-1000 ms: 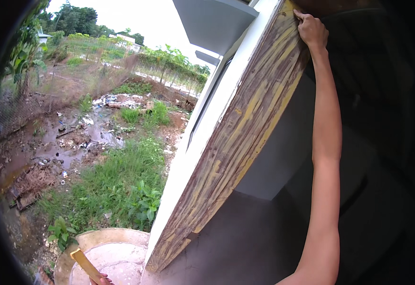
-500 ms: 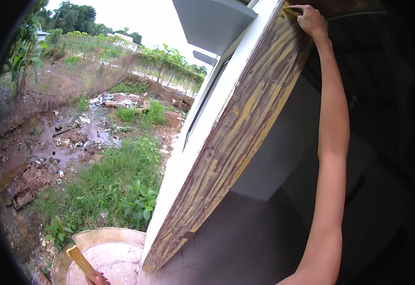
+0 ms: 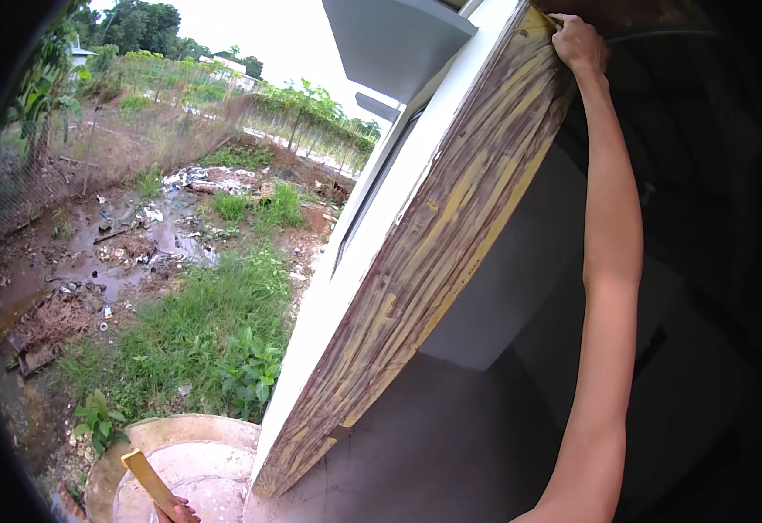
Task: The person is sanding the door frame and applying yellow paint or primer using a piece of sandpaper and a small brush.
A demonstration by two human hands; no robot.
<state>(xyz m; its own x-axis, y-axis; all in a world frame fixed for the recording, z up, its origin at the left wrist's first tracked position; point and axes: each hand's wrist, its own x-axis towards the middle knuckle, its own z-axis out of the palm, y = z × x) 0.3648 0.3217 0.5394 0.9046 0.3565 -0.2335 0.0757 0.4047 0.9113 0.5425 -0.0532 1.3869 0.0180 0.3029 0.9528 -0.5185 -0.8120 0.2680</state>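
Note:
My right arm is stretched up along the right side of a tall panel [image 3: 451, 227] streaked with brown and yellow wood grain. My right hand [image 3: 580, 45] is at the panel's top end, its fingers pinched together against the surface. Whatever sits between those fingertips is too hidden to name. Low at the left, my left hand [image 3: 179, 512] grips a flat yellowish bar [image 3: 147, 475], which tilts up and to the left. Only the fingers of that hand show at the lower edge.
A white wall edge [image 3: 320, 322] runs beside the panel, with a grey ledge [image 3: 390, 44] above. Below stands a round concrete tank or ring [image 3: 224, 429]. Outside lie grass [image 3: 207, 322], muddy water with litter, and a wire fence [image 3: 23, 196]. A dark interior lies right.
My right hand has shifted slightly right and down at the panel's top; the yellow piece seen by its fingertips earlier is now mostly hidden. My left hand still holds the bar.

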